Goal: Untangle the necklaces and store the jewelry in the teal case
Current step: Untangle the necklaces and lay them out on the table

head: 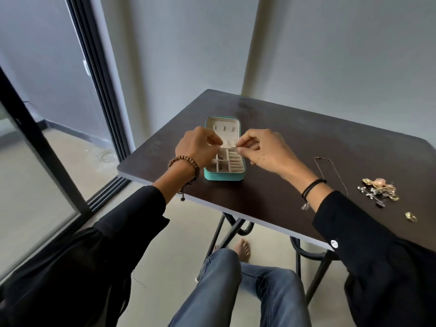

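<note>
while left hand [197, 146] pinches perhaps a chain [219, 157], right hand [264, 152] pinches too.

- Case [223, 177]: teal shell, cream lining.
- Desk [306, 138]: dark brown, pale edge.
- Jewelry pile [379, 191]: gold, silver, pink.
- Your left-wrist bracelet [184, 159]: brown beads.
- Your right-wrist band [312, 185]: black.
- Your sleeves [377, 232]: black; jeans [271, 291]: blue.

A dark counter [306, 142] is standing on folding metal legs. The teal case [223, 177] is lying open towards its left edge. Well to the right a thin chain [339, 177] is trailing loose, a tangled heap of jewelry [378, 191] is sitting just beside it, and a small gold piece [410, 217] is lying nearer the front.
</note>
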